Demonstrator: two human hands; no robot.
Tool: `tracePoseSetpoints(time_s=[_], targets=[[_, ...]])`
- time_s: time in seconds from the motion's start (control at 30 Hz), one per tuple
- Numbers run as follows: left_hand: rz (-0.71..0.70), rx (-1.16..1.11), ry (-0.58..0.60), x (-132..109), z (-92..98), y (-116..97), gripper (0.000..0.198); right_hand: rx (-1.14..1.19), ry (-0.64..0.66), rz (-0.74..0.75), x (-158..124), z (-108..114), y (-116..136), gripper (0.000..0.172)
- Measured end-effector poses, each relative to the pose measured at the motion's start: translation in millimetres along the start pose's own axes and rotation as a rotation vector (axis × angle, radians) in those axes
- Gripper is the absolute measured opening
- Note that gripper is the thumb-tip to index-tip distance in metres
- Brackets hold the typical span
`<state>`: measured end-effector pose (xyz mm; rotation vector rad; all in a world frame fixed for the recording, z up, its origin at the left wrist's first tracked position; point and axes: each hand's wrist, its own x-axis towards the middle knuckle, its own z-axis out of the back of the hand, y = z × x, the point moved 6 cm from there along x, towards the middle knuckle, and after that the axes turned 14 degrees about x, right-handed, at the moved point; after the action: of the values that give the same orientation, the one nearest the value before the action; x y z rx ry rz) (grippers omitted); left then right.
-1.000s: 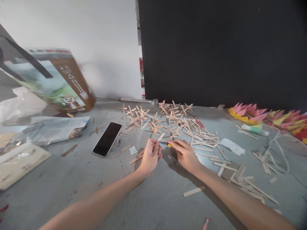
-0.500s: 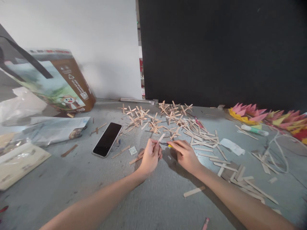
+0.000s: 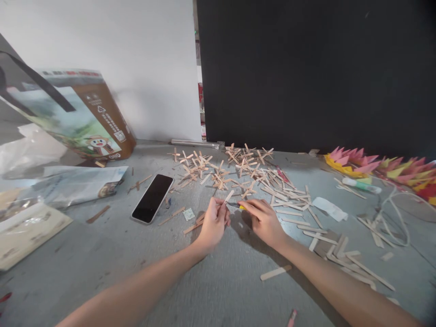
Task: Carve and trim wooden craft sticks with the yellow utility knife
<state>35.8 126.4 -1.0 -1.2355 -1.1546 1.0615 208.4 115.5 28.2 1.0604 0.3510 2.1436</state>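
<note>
My left hand (image 3: 217, 218) is closed around a pale wooden craft stick (image 3: 229, 196), whose rounded end pokes up past the fingertips. In my right hand (image 3: 261, 218) is a small utility knife (image 3: 241, 207) with a yellow handle, mostly covered by the fingers. Its blade points left, close to the stick; whether it touches the wood I cannot tell. Beyond both hands lies a loose pile of craft sticks joined in crosses (image 3: 218, 175). Plain craft sticks (image 3: 289, 195) are scattered to the right of it.
A phone (image 3: 152, 199) lies left of my hands, near plastic packets (image 3: 81, 181) and a printed bag (image 3: 98, 122). On the right are a glue stick (image 3: 361, 185), a white cable (image 3: 402, 213) and pink-yellow folded paper pieces (image 3: 354, 163). A black panel (image 3: 306, 77) stands behind the table.
</note>
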Motion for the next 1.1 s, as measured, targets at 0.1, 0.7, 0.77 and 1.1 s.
tracePoseSetpoints(time_s=[0.1, 0.7, 0.77, 1.1], targets=[[0.0, 0.004, 0.001, -1, -0.3, -1, 0.037, -0.001, 0.008, 0.003, 0, 0, 0, 0.064], [0.036, 0.056, 0.023, 1, -0.4, 8, 0.037, -0.129, 0.025, 0.006, -3, -2, -1, 0.069], [0.05, 0.061, 0.025, 1, -0.7, 8, 0.037, -0.143, 0.03, 0.009, -3, -2, 0, 0.071], [0.069, 0.045, -0.009, -2, 0.8, 0, 0.04, -0.156, 0.037, 0.003, -2, -2, 2, 0.073]])
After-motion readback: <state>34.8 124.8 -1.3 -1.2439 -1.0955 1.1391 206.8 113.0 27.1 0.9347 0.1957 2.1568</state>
